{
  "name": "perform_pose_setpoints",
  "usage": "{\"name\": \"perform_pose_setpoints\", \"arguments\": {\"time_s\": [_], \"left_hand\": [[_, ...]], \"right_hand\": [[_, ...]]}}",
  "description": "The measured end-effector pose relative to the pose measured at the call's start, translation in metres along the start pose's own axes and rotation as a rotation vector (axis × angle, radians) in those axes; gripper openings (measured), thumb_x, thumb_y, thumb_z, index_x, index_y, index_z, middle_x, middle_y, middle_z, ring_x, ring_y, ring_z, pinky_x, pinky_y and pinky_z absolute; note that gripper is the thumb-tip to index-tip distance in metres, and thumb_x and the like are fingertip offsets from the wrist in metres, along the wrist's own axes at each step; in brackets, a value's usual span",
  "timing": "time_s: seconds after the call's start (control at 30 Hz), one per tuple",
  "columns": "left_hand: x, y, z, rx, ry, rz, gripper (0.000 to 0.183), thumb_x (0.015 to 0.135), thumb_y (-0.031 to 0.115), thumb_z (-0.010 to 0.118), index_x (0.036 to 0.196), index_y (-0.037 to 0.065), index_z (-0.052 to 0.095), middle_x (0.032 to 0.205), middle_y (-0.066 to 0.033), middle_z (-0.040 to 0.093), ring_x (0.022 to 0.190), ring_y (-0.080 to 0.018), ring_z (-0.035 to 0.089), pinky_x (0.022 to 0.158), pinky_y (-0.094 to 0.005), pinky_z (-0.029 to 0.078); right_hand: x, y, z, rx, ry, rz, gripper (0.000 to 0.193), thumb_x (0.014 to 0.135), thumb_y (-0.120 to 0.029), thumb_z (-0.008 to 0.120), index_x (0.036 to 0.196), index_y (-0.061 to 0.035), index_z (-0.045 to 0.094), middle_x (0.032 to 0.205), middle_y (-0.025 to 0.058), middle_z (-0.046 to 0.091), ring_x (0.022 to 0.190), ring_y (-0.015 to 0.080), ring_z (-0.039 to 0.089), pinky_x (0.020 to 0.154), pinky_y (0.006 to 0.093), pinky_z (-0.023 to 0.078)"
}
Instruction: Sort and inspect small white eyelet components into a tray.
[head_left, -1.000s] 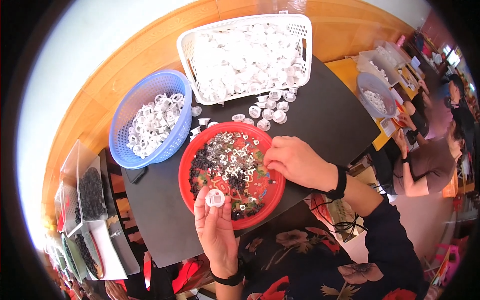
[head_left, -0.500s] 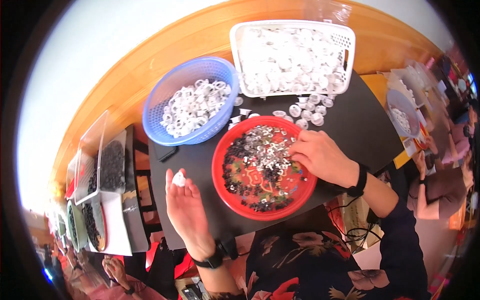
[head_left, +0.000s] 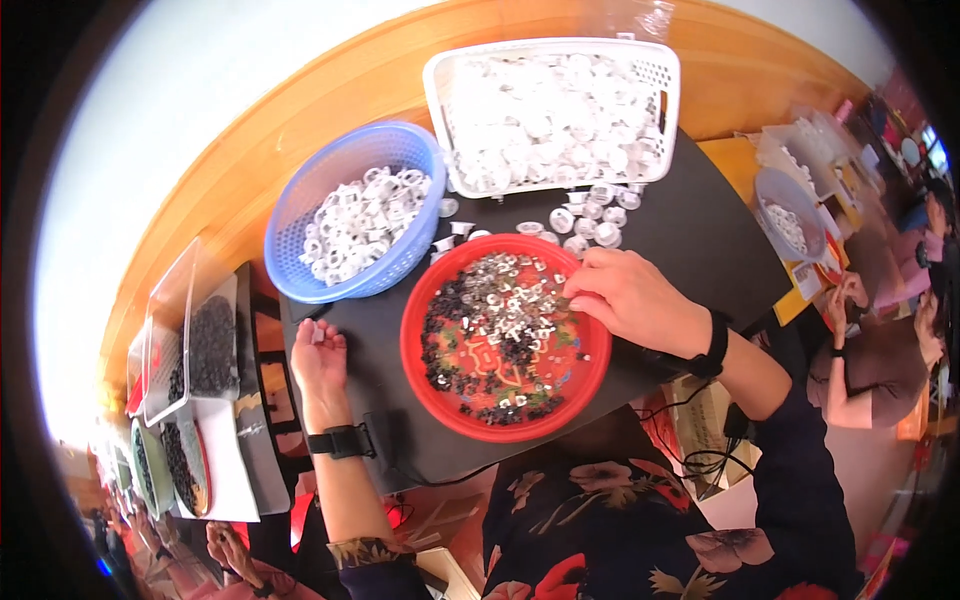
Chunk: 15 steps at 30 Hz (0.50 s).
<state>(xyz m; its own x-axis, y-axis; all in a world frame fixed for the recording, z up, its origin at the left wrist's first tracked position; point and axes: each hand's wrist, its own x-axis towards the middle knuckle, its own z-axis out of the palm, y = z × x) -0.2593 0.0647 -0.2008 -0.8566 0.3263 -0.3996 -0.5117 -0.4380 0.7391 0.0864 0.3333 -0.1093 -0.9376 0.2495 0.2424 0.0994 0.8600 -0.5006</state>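
On the dark table a round red tray (head_left: 593,385) bears many tiny black pieces (head_left: 437,340) and small silvery-white bits (head_left: 515,300). My right hand (head_left: 640,305) is over the tray's right rim, thumb and fingertips pinched together; what they hold, if anything, is too small to make out. Off to the left of the tray, my left hand (head_left: 322,372) is turned palm up with its fingers curled. A small white plastic piece (head_left: 318,333) is held at its fingertips. Both wrists wear black bands.
Behind the tray stand a blue basket (head_left: 283,232) and a white basket (head_left: 436,112), both holding many white plastic parts. Loose clear-white parts (head_left: 590,218) lie before the white basket. A clear bin (head_left: 170,330) stands on another table at left. Other people work on both sides.
My left hand has moved left and slightly up, its fingers curling in around the white piece. My right hand stays at the tray's right rim. The whole view has shifted slightly.
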Motion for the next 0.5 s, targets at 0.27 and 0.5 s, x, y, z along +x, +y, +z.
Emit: {"name": "perform_pose_setpoints", "arguments": {"time_s": [0.27, 0.5], "left_hand": [[0.044, 0.019, -0.007, -0.005, -0.141, -0.121, 0.007, 0.098, 0.018, 0.049, 0.097, 0.011, 0.050, 0.077, -0.0021, 0.055, 0.066, -0.0154, 0.051, 0.057, -0.0273, 0.043], [0.015, 0.022, -0.025, -0.002, -0.188, -0.019, 0.015, 0.097, 0.020, 0.052, 0.104, 0.007, 0.051, 0.079, -0.0012, 0.052, 0.067, -0.0124, 0.048, 0.058, -0.0252, 0.040]], "right_hand": [[0.000, 0.010, 0.012, -0.038, 0.026, -0.026, 0.007, 0.080, -0.009, 0.065, 0.087, -0.0064, 0.066, 0.082, 0.0098, 0.057, 0.079, 0.0304, 0.059, 0.069, 0.0404, 0.047], [0.004, 0.010, 0.029, -0.179, -0.049, 0.013, 0.015, 0.075, -0.015, 0.071, 0.085, -0.0089, 0.062, 0.088, 0.0063, 0.055, 0.089, 0.0249, 0.056, 0.073, 0.0395, 0.039]]}}
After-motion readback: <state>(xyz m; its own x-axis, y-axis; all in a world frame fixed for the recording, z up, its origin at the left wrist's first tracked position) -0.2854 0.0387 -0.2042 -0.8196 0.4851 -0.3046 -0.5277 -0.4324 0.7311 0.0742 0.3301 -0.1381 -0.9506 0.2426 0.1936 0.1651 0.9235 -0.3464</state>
